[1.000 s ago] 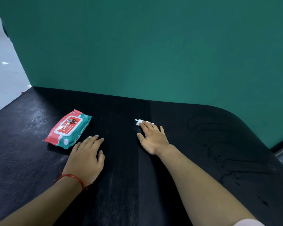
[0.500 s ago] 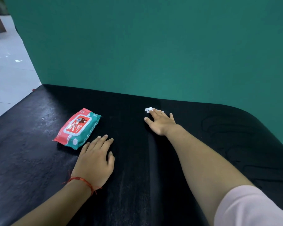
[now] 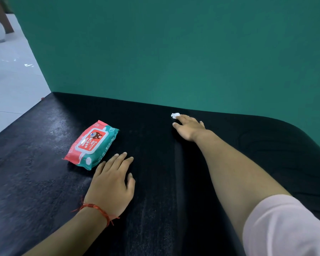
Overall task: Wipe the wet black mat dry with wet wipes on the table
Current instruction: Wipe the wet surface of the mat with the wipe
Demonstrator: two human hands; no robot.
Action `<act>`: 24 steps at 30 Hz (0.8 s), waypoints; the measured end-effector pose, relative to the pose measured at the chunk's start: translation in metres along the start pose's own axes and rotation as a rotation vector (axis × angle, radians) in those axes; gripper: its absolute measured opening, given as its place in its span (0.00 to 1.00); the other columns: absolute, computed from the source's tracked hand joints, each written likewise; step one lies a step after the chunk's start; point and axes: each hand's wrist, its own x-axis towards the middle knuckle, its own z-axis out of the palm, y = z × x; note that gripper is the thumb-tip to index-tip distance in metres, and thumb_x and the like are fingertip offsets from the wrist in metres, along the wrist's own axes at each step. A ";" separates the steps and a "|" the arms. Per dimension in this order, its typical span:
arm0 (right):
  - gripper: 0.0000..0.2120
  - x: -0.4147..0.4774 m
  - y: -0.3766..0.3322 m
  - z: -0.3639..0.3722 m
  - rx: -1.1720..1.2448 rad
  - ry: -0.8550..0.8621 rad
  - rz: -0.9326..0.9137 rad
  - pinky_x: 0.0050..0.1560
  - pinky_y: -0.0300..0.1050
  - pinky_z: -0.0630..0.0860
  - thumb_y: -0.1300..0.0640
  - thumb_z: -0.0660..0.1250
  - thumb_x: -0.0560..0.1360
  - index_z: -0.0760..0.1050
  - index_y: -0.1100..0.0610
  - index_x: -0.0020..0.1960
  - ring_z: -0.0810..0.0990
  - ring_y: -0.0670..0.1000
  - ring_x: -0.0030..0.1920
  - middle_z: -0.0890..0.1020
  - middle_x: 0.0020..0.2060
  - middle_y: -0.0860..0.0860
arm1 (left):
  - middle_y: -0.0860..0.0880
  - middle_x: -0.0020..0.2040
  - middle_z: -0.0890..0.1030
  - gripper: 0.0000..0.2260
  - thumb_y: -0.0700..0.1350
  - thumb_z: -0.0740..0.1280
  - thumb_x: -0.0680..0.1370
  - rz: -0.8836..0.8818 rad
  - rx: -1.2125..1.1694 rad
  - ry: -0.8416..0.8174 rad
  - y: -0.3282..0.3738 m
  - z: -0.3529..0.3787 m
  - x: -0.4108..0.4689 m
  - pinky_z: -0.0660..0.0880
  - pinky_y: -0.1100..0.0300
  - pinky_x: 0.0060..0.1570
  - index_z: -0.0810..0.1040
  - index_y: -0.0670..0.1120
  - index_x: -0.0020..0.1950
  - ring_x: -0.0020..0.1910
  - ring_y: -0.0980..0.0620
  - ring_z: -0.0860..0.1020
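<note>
The black mat [image 3: 155,182] covers the whole table. My right hand [image 3: 189,127] reaches far across it, close to the mat's back edge, and presses a small crumpled white wipe [image 3: 175,115] flat under its straight fingertips. Most of the wipe is hidden beneath the fingers. My left hand [image 3: 112,179] lies flat on the mat with its fingers spread, and it holds nothing. A red and teal pack of wet wipes [image 3: 91,144] lies just beyond and to the left of that hand. Faint streaks run down the mat below my right hand.
A green wall [image 3: 174,52] stands right behind the mat's far edge. Pale tiled floor [image 3: 11,85] shows past the table's left edge. The mat's far right corner is rounded, with damp marks [image 3: 266,145] on the right side.
My right hand has slid the wipe away from me toward the mat's back edge, stretching the arm out. The left hand and the pack have stayed put.
</note>
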 end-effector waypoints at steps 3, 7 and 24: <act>0.29 -0.007 0.000 -0.001 -0.010 0.006 -0.009 0.82 0.66 0.44 0.39 0.51 0.85 0.57 0.42 0.84 0.54 0.51 0.84 0.57 0.85 0.42 | 0.55 0.80 0.68 0.27 0.56 0.52 0.80 0.000 0.006 -0.006 0.000 -0.001 0.000 0.61 0.48 0.80 0.71 0.55 0.79 0.81 0.54 0.62; 0.29 -0.028 0.000 0.006 0.013 0.003 -0.038 0.83 0.64 0.43 0.41 0.51 0.85 0.56 0.43 0.85 0.52 0.50 0.84 0.56 0.85 0.42 | 0.55 0.81 0.67 0.27 0.56 0.51 0.80 0.001 0.008 -0.012 0.000 -0.001 -0.001 0.61 0.48 0.80 0.70 0.55 0.79 0.81 0.54 0.62; 0.29 -0.105 -0.002 0.038 0.044 0.043 -0.091 0.83 0.64 0.39 0.40 0.52 0.84 0.55 0.42 0.85 0.49 0.48 0.84 0.54 0.84 0.39 | 0.53 0.81 0.67 0.23 0.52 0.61 0.84 0.016 -0.024 -0.008 -0.003 -0.001 0.002 0.59 0.48 0.80 0.69 0.54 0.80 0.81 0.52 0.62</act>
